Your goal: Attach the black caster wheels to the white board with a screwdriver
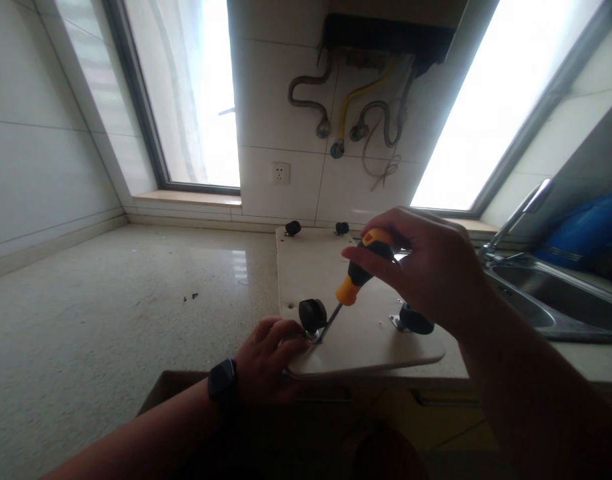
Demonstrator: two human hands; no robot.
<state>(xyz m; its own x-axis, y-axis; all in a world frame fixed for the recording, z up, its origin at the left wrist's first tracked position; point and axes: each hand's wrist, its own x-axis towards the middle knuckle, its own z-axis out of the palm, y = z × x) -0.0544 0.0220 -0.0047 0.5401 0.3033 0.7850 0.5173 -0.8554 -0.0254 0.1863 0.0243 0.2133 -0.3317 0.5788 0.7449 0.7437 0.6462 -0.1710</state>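
My right hand (421, 260) is wrapped round the handle of a yellow and black screwdriver (353, 277). Its shaft slants down to the left, and the tip meets the metal plate of a black caster wheel (313, 315). That caster sits at the near left corner of a white board (356, 347) lying on the counter. Wearing a black watch, my left hand (273, 353) is closed on this corner of the board, fingertips against the caster's plate. A screw under the tip is too small to make out. Another caster (416, 320) sits at the near right corner.
Two more casters, a left one (293, 228) and a right one (341, 229), stand at the board's far end by the tiled wall. A steel sink (576, 300) with a faucet (516, 217) is at the right. Small dark bits (191, 296) lie on the counter (136, 307).
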